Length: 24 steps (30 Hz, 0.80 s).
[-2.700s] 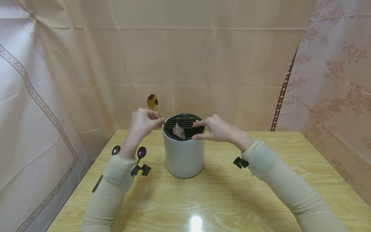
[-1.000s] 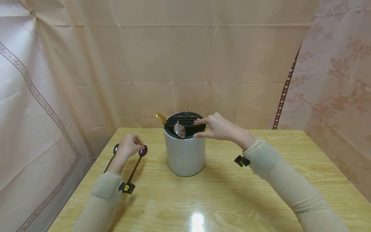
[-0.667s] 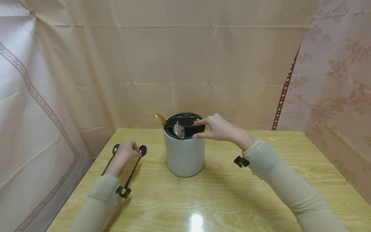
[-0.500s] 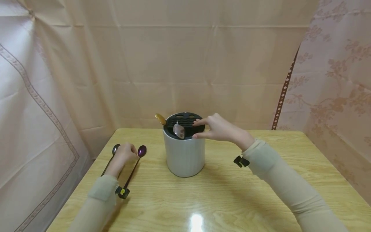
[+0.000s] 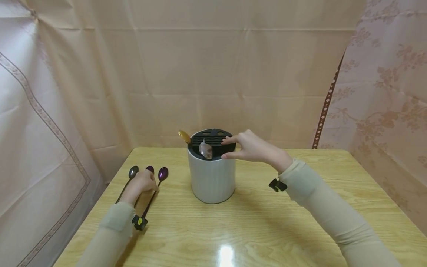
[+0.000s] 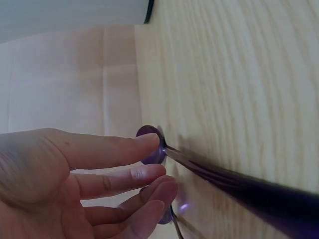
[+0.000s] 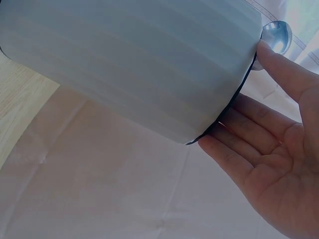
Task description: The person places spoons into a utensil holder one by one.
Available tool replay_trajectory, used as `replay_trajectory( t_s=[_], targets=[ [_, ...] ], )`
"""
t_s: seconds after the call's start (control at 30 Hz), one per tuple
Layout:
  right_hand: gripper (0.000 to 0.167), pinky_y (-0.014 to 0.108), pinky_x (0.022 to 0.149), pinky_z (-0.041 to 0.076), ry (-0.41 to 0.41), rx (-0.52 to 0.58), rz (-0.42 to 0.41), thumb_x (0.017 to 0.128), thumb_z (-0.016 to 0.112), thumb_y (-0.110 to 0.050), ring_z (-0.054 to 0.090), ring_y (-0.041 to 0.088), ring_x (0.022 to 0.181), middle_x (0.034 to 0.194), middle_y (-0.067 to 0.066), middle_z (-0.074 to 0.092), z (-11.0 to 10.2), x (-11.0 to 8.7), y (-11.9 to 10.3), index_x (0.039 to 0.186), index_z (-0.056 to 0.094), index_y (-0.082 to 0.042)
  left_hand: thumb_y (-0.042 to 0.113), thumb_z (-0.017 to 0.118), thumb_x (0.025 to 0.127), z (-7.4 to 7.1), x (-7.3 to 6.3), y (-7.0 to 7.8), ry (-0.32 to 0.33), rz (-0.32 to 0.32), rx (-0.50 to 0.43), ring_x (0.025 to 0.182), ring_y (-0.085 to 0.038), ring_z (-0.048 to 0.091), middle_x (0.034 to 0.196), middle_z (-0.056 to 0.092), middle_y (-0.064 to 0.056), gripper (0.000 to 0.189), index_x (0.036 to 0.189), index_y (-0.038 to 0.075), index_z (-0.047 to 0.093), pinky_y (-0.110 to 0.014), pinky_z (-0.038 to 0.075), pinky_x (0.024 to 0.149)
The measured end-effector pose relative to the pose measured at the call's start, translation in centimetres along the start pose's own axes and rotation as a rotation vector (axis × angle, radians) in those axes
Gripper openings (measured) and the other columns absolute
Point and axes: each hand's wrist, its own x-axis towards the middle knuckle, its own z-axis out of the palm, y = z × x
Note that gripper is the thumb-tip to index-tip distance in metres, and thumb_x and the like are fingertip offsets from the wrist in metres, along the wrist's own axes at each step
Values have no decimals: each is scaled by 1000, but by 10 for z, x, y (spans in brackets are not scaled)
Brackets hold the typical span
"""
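Note:
On the left of the table, my left hand point(image 5: 143, 181) hovers low over the spoons. The right-hand purple spoon point(image 5: 163, 173) lies beside its fingertips. Another purple spoon point(image 5: 149, 169) is partly hidden under the hand. In the left wrist view the thumb point(image 6: 112, 152) lies across the view of a purple bowl, fingers loosely extended, no handle between them. My right hand point(image 5: 250, 148) rests on the right rim of a white utensil holder point(image 5: 212, 181), thumb and fingers spread across its black slotted lid point(image 5: 218, 149). A gold spoon point(image 5: 184, 136) and a silver spoon point(image 5: 206, 151) stand in it.
A dark spoon point(image 5: 133, 171) lies at the far left, its handle partly behind the left wrist. The wooden table point(image 5: 283, 222) ends at a hanging beige cloth point(image 5: 227, 74) behind the holder. Patterned cloths hang on both sides.
My left hand released the gold spoon, which now sits lower in the holder. It moved left and down to the purple spoons, then drew slightly nearer. The right hand has stayed put.

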Motion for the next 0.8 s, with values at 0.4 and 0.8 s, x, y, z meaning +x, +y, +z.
replay_trajectory(
  t_s=[0.4, 0.8],
  targets=[
    [56, 23, 44, 26, -3, 10, -6, 85, 68, -43, 15, 6, 42, 125, 12, 63, 1, 0, 1, 126, 61, -6, 9, 77, 74, 9, 3, -1, -10, -33, -62, 57, -15, 56, 65, 63, -7, 17, 67, 4, 62, -24, 44, 51],
    [56, 22, 44, 25, 2, 14, -8, 85, 68, -42, 15, 6, 41, 125, 12, 63, 0, 0, 2, 126, 61, -5, 3, 76, 74, 13, 6, -2, -3, -37, -105, 57, -17, 62, 68, 65, -10, 16, 69, 0, 61, -27, 52, 53]
  ],
)
